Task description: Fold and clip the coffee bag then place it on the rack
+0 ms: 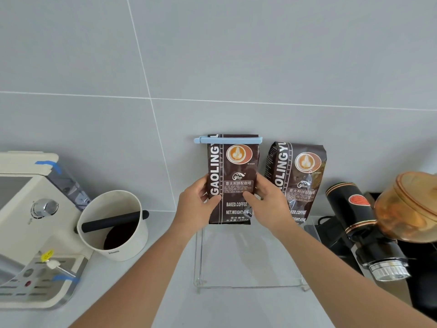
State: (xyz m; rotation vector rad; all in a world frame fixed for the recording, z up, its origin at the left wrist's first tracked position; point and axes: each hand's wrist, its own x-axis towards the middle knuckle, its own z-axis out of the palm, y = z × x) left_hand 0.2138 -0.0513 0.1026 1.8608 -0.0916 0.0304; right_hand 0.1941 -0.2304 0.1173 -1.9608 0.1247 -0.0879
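Note:
A dark brown coffee bag (233, 166) stands upright at the back of a clear acrylic rack (248, 284), against the tiled wall. Its top is folded over and closed by a long light-blue clip (228, 139). My left hand (197, 200) grips the bag's left edge and my right hand (267, 200) grips its right edge, thumbs on the front. Whether the bag's bottom edge touches the rack top I cannot tell.
A second, unclipped coffee bag (299, 176) leans on the wall right of the first. A black grinder (359, 223) with an amber hopper (411, 207) fills the right side. A cream knock box (113, 224) and an espresso machine (30, 228) stand at left.

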